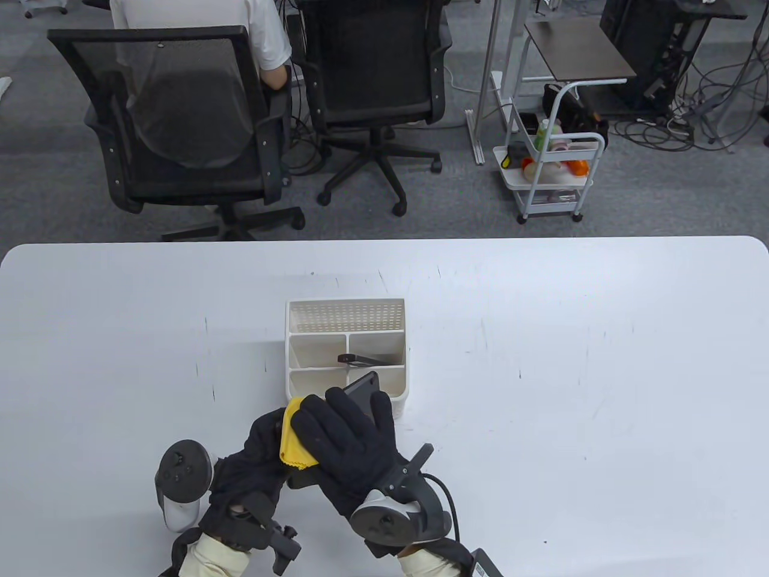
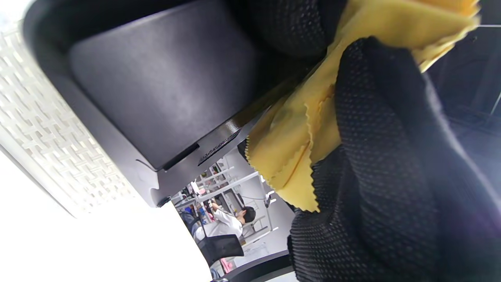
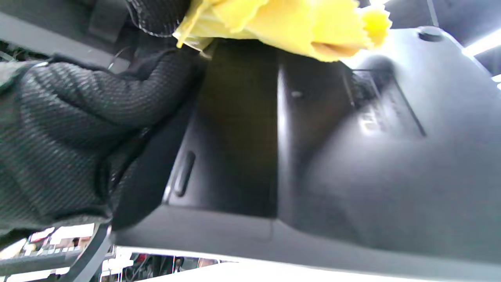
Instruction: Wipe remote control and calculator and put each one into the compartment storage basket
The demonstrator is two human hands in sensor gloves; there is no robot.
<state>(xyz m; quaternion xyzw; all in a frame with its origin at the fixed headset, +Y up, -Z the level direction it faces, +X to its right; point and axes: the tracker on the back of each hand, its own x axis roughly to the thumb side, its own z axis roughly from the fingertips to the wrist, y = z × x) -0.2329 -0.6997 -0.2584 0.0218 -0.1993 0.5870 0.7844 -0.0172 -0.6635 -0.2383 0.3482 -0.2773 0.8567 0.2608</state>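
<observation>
Both gloved hands came in from the near edge and met close together in front of the person. The right hand (image 1: 351, 448) lay on top, angled up and to the left, its fingers (image 1: 342, 412) spread and curved downward in a grip. The left hand (image 1: 255, 457) sat lower and partly beneath it, fingers hidden, its grip unreadable.

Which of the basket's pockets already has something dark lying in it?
The middle-row pocket on the right side of the storage basket: a dark item lies in it. The pocket beside it and the perforated back section look empty; the front row is partly hidden by the hands.
</observation>
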